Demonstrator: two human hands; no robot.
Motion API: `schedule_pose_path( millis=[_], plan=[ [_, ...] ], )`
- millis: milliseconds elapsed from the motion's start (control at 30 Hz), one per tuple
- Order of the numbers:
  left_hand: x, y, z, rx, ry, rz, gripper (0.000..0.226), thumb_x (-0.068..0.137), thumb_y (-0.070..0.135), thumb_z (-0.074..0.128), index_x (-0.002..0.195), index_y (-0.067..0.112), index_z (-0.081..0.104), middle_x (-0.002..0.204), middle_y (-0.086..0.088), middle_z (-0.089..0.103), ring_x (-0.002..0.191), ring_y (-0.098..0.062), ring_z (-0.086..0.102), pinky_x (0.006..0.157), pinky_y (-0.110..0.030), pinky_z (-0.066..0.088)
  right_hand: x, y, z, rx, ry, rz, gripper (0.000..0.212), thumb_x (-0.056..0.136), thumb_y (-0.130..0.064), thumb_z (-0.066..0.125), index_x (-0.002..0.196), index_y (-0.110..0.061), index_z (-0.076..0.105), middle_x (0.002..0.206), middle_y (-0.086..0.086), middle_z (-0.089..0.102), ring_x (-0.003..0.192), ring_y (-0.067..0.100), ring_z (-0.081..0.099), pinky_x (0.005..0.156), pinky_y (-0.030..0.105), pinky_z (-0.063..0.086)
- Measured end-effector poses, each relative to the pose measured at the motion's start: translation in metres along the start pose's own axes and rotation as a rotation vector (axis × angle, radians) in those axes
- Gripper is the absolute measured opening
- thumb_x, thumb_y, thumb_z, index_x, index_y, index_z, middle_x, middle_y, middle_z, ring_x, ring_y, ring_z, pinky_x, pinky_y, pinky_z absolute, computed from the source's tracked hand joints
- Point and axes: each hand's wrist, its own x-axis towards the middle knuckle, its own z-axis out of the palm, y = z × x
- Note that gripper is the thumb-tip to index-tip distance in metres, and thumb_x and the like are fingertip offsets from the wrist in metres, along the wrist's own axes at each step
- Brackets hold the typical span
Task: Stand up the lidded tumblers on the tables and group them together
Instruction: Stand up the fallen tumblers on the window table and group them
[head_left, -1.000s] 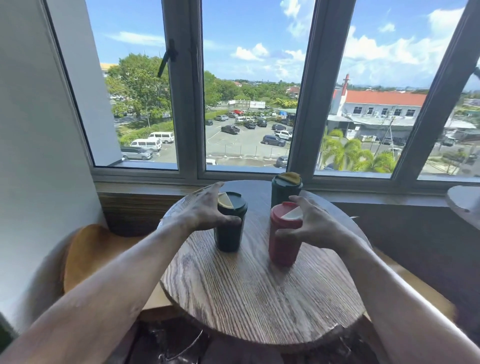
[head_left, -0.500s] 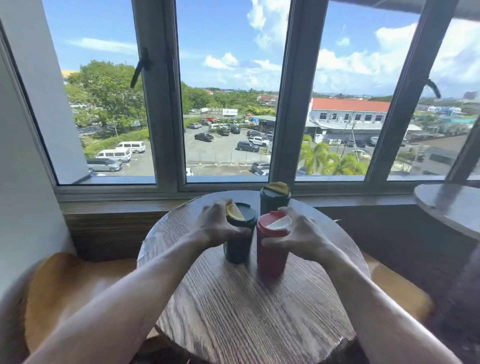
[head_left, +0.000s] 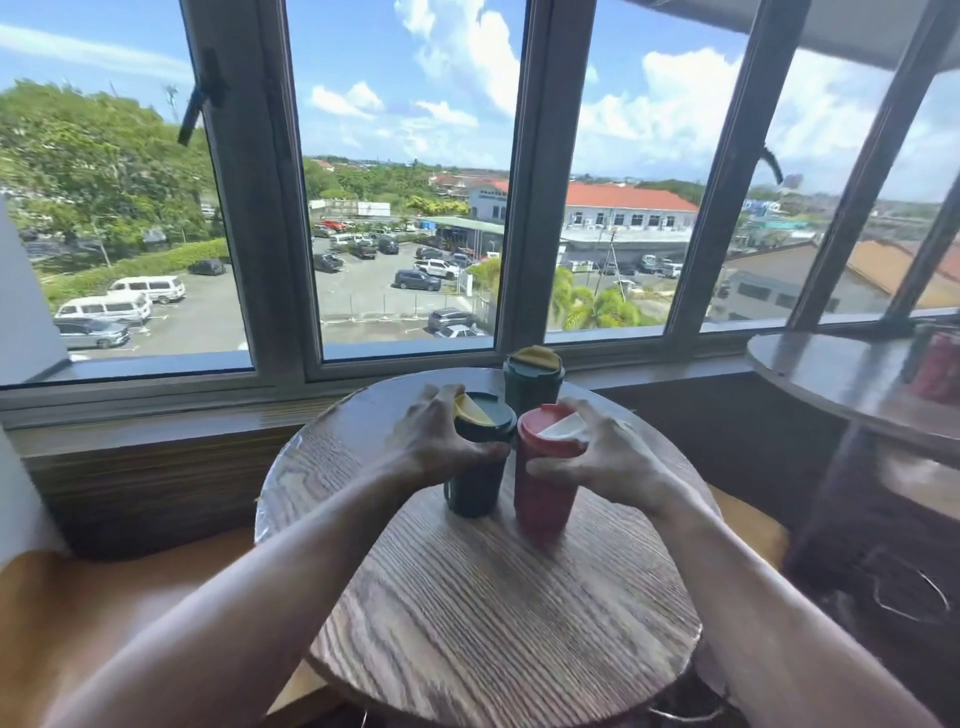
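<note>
Nearest the camera, two bare forearms reach in from the lower corners over a round wooden bench (head_left: 467, 623) with heavy grain. At its middle stand two lidded tumblers, both upright and side by side, their lids touching or very nearly so. The left hand (head_left: 431, 441) is wrapped around the upper part of the dark green tumbler (head_left: 475, 483), thumb across its near side and fingers curled behind its rim; the lid carries a yellow flap. The right hand (head_left: 608, 457) is clamped on the red tumbler (head_left: 543, 499) in the same way, thumb on the near side just below the lid, fingers arched over the far edge of the red lid with its white flap. The red tumbler's base looks blurred.

Just behind the pair, near the far edge of the bench, a third green tumbler (head_left: 532, 382) stands upright with a yellow flap on its lid, close to the other two; I cannot tell whether it touches them.

To the right, well apart, a second round bench (head_left: 831, 374) holds a blurred red object (head_left: 937, 366) at the frame's edge. Beyond is a dark-framed window (head_left: 524, 182) overlooking a car park, trees and red-roofed buildings.
</note>
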Motion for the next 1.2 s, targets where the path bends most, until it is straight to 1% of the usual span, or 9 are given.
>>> schedule_pose_path(
  millis=[133,333,433,533,633,733,867,967,1200],
  plan=[
    [0.001,-0.003,-0.004,-0.017,-0.031,0.006,0.106,0.058,0.063,0.079,0.143,0.017,0.036,0.136,-0.005,0.046,0.123,-0.023,0.045,0.103,-0.042,0.041,0.001,-0.003,0.002,-0.011,0.017,0.014,0.088,0.060,-0.049,0.086,0.136,-0.031,0.045,0.116,-0.002,0.065,0.106,0.014,0.059,0.083,0.025,0.041],
    [0.003,-0.007,-0.003,-0.053,-0.042,0.024,0.106,0.058,0.061,0.080,0.144,0.017,0.035,0.137,-0.006,0.046,0.120,-0.022,0.048,0.103,-0.040,0.042,0.000,-0.006,0.001,-0.040,0.014,0.019,0.088,0.061,-0.052,0.085,0.137,-0.030,0.044,0.116,-0.004,0.064,0.110,0.014,0.055,0.084,0.025,0.037],
    [0.004,-0.007,-0.002,-0.059,-0.075,0.021,0.112,0.058,0.061,0.081,0.147,0.019,0.029,0.142,-0.007,0.041,0.124,-0.023,0.044,0.104,-0.039,0.039,0.000,-0.005,-0.003,-0.114,-0.047,0.024,0.101,0.058,-0.064,0.080,0.143,-0.030,0.036,0.130,0.001,0.056,0.121,0.019,0.049,0.095,0.033,0.040],
    [0.005,-0.005,-0.004,-0.055,-0.093,0.010,0.123,0.055,0.068,0.078,0.151,0.022,0.016,0.150,-0.008,0.034,0.133,-0.025,0.038,0.107,-0.039,0.033,0.009,-0.011,-0.016,-0.115,-0.118,0.025,0.110,0.057,-0.075,0.071,0.148,-0.031,0.028,0.148,0.003,0.039,0.132,0.023,0.041,0.107,0.042,0.035],
    [0.008,0.003,-0.012,-0.090,-0.021,-0.006,0.134,0.044,0.083,0.067,0.151,0.025,0.013,0.151,-0.008,0.034,0.135,-0.026,0.037,0.110,-0.044,0.035,0.032,-0.015,-0.033,0.009,-0.011,0.014,0.101,0.063,-0.077,0.064,0.146,-0.028,0.033,0.151,0.002,0.035,0.133,0.022,0.040,0.109,0.044,0.033],
    [0.011,0.009,-0.019,-0.070,-0.027,0.018,0.138,0.036,0.088,0.060,0.151,0.024,0.017,0.150,-0.007,0.036,0.133,-0.026,0.039,0.108,-0.046,0.038,0.063,-0.013,-0.039,-0.026,0.002,0.026,0.079,0.078,-0.064,0.065,0.140,-0.022,0.042,0.146,0.002,0.042,0.129,0.019,0.041,0.101,0.036,0.034],
    [0.016,0.013,-0.028,0.032,-0.188,0.023,0.132,0.043,0.081,0.067,0.150,0.022,0.020,0.153,-0.005,0.033,0.138,-0.022,0.033,0.113,-0.042,0.031,0.103,-0.004,-0.031,-0.179,-0.068,0.048,0.070,0.082,-0.054,0.067,0.138,-0.019,0.045,0.138,0.004,0.050,0.122,0.022,0.047,0.092,0.030,0.036],
    [0.016,0.010,-0.025,0.118,-0.299,-0.011,0.118,0.059,0.067,0.076,0.152,0.021,0.017,0.156,-0.001,0.028,0.141,-0.019,0.028,0.117,-0.040,0.025,0.123,0.002,-0.024,-0.220,-0.074,0.051,0.075,0.081,-0.054,0.067,0.142,-0.019,0.040,0.139,0.010,0.044,0.124,0.025,0.044,0.096,0.033,0.036],
    [0.010,-0.003,-0.021,0.112,-0.242,-0.021,0.104,0.069,0.050,0.078,0.151,0.026,0.018,0.155,0.002,0.032,0.140,-0.015,0.029,0.116,-0.037,0.026,0.154,-0.003,-0.010,-0.225,-0.089,0.040,0.089,0.075,-0.065,0.066,0.146,-0.021,0.034,0.142,0.012,0.040,0.128,0.029,0.041,0.102,0.036,0.036]
  ],
)
